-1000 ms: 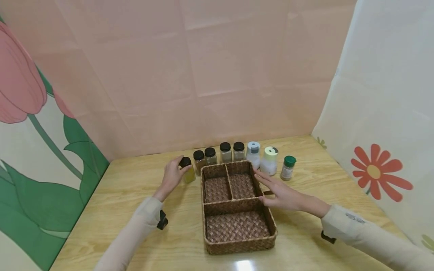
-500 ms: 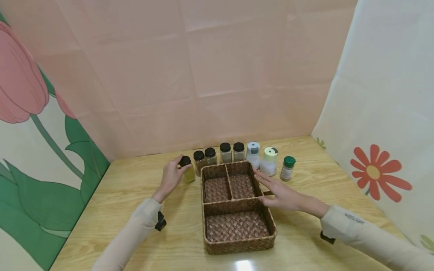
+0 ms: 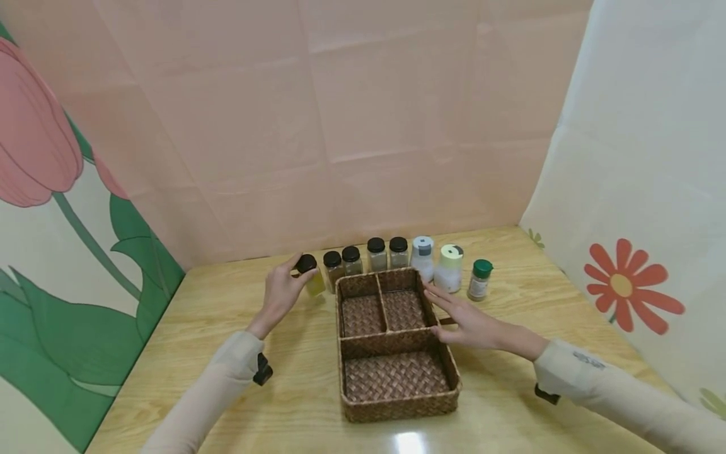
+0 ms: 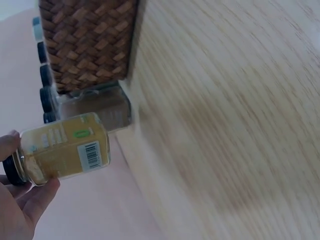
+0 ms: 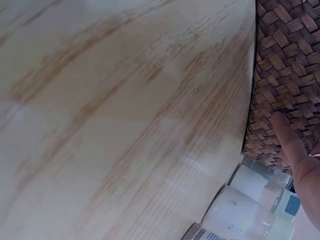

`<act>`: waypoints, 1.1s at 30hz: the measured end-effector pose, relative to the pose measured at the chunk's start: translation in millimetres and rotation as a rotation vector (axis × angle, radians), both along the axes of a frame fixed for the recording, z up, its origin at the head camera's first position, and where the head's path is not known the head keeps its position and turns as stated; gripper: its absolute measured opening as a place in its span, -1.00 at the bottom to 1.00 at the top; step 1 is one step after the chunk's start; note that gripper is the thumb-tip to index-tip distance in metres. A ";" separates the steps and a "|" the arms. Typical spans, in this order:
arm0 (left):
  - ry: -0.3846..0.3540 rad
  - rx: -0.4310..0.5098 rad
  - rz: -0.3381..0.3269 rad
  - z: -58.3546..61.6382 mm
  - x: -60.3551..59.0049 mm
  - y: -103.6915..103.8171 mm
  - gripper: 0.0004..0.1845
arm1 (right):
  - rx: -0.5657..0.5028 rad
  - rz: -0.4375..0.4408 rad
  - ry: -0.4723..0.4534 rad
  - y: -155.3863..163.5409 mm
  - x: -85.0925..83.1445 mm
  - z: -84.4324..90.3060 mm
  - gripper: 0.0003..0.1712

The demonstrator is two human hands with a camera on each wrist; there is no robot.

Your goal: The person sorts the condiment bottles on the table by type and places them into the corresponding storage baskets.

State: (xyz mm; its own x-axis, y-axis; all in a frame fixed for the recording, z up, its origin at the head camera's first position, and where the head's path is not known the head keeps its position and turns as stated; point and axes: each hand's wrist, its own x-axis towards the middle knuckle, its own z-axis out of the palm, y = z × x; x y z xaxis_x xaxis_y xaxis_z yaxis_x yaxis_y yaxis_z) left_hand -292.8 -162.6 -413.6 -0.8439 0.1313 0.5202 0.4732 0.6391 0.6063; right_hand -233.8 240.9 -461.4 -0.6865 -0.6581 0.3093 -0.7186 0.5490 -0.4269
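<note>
My left hand pinches a spice jar by its black lid, thumb on one side and fingers on the other. Yellow powder fills the clear jar, and a barcode label shows in the left wrist view. The jar tilts a little, at the left end of a row of jars. My right hand rests against the right side of a brown woven basket, its fingers extended along the wall. In the right wrist view one straight finger touches the weave. Dividers split the basket into three compartments, two small behind one wide.
Behind the basket stand several black-lidded jars, a blue-capped white bottle and a yellow-capped one. To their right is a green-capped shaker. The wooden table meets a pink backdrop at its far edge.
My left hand has drawn the yellow jar slightly left and up, away from the neighbouring jars, and the jar now leans. My right hand and the basket have stayed in place.
</note>
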 end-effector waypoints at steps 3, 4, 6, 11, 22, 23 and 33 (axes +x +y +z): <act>0.017 0.006 -0.003 3.7 0.6 0.8 -0.36 | 0.003 -0.003 -0.001 0.0 -0.7 -0.6 -0.14; 0.023 0.009 -0.002 5.5 1.0 0.9 -0.37 | 0.006 -0.003 -0.002 -0.1 -1.0 -0.7 -0.13; 0.034 0.021 -0.004 9.4 2.0 0.7 -0.38 | 0.008 -0.002 -0.004 -0.1 -1.7 -0.7 -0.13; 0.045 0.049 -0.010 18.3 4.7 0.3 -0.38 | 0.007 0.001 -0.005 -0.7 -2.3 1.4 -0.12; 0.102 0.079 -0.024 27.0 8.2 9.7 -0.41 | 0.009 -0.001 -0.001 -1.4 -4.0 0.7 -0.13; 0.106 0.083 -0.031 27.3 8.4 11.0 -0.41 | 0.009 -0.002 -0.003 -1.3 -3.9 0.3 -0.13; 0.150 0.100 -0.067 29.9 10.2 20.3 -0.40 | 0.004 -0.004 0.013 0.0 -1.4 -3.0 -0.12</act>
